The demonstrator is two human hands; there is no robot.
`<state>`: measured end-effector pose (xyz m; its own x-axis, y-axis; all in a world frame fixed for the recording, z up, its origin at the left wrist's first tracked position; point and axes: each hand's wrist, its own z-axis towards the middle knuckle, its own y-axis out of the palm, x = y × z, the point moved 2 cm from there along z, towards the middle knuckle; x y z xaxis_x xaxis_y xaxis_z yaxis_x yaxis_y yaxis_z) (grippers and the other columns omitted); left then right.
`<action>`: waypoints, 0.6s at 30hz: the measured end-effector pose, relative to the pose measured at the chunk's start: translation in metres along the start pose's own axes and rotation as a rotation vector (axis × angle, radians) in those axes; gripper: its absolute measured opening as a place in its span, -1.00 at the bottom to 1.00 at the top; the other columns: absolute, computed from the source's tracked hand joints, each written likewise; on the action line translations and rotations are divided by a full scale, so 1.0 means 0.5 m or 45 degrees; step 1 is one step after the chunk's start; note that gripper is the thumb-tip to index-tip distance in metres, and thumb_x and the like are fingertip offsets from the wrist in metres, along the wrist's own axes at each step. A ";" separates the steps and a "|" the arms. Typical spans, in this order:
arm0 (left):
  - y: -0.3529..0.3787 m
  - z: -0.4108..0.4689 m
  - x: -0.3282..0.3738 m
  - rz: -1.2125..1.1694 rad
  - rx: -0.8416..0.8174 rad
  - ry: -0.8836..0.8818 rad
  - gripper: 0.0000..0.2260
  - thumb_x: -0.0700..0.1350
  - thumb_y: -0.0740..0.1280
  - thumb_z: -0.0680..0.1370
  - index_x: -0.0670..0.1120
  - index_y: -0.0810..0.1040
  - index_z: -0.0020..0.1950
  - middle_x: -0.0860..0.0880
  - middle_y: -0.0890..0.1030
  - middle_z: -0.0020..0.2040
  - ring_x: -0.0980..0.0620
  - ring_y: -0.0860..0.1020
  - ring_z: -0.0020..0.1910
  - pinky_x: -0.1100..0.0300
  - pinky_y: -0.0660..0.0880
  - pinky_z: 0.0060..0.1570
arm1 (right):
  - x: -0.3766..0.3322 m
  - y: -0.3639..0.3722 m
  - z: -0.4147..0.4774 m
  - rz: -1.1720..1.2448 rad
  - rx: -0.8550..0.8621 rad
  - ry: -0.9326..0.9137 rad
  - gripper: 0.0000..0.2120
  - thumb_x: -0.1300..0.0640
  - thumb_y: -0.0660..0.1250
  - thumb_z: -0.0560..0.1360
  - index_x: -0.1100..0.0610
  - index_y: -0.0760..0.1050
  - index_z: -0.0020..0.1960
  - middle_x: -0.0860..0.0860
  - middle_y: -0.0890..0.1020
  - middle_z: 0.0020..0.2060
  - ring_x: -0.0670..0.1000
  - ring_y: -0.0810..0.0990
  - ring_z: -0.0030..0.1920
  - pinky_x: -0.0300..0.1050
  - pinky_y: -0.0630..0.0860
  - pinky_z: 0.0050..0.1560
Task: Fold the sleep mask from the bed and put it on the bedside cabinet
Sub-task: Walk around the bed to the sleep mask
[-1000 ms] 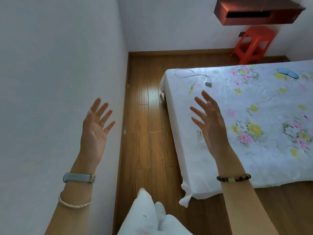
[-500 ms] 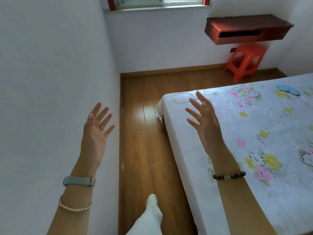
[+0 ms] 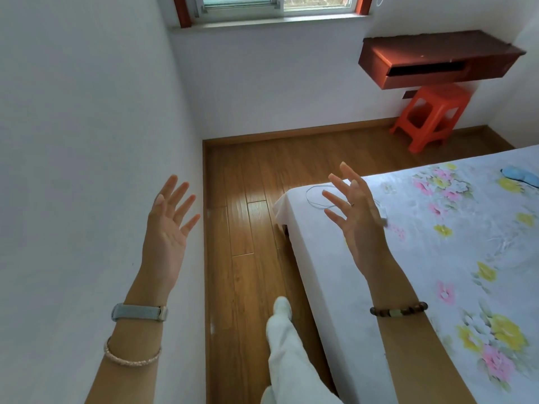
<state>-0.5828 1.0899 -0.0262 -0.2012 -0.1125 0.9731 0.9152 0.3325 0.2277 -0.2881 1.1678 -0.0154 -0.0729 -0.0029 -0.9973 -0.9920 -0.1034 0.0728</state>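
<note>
A light blue sleep mask (image 3: 520, 177) lies flat on the floral bed sheet (image 3: 455, 258) at the far right edge of view. The reddish-brown wall-mounted bedside cabinet (image 3: 437, 59) hangs on the back wall, upper right, beyond the bed. My left hand (image 3: 167, 228) is raised with fingers spread beside the left wall, holding nothing. My right hand (image 3: 354, 217) is also raised and spread, empty, over the near corner of the bed, well to the left of the mask.
An orange plastic stool (image 3: 431, 118) stands under the cabinet. A white charging cable (image 3: 316, 196) lies on the bed corner, partly behind my right hand. A wooden floor strip (image 3: 242, 228) runs between the left wall and the bed. My white-trousered leg (image 3: 287, 345) steps forward.
The view has moved forward along the floor strip and tilted up, showing the window. The bed has shifted right and down in view. Both hands stay raised and spread.
</note>
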 end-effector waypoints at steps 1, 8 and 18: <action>0.001 0.031 -0.005 0.004 0.005 -0.002 -0.54 0.11 -0.07 0.64 0.07 0.26 0.53 -0.03 0.37 0.52 -0.05 0.40 0.46 -0.17 0.27 0.45 | 0.005 0.005 0.033 -0.006 0.004 0.003 -0.54 -0.17 0.02 0.53 -0.12 0.32 0.39 -0.04 0.43 0.46 0.05 0.52 0.35 0.16 0.41 0.41; 0.039 0.286 -0.024 0.000 0.040 0.010 -0.53 0.12 -0.05 0.64 0.07 0.27 0.53 -0.03 0.38 0.52 -0.05 0.40 0.46 -0.18 0.26 0.45 | 0.029 0.040 0.286 -0.011 -0.016 -0.014 -0.60 -0.17 0.05 0.55 -0.22 0.34 0.37 -0.08 0.45 0.43 0.01 0.54 0.34 0.17 0.43 0.38; 0.112 0.622 -0.018 0.015 0.043 0.045 -0.52 0.10 -0.05 0.64 0.04 0.25 0.54 -0.04 0.39 0.51 -0.04 0.40 0.46 -0.17 0.26 0.47 | 0.014 0.059 0.619 0.007 0.039 0.009 -0.64 -0.12 0.05 0.64 -0.20 0.34 0.41 -0.10 0.47 0.41 0.00 0.54 0.33 0.15 0.42 0.40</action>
<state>-0.6385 1.4007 -0.0113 -0.1772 -0.1415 0.9739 0.9049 0.3657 0.2178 -0.3498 1.4728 -0.0190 -0.0775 -0.0108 -0.9969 -0.9943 -0.0728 0.0781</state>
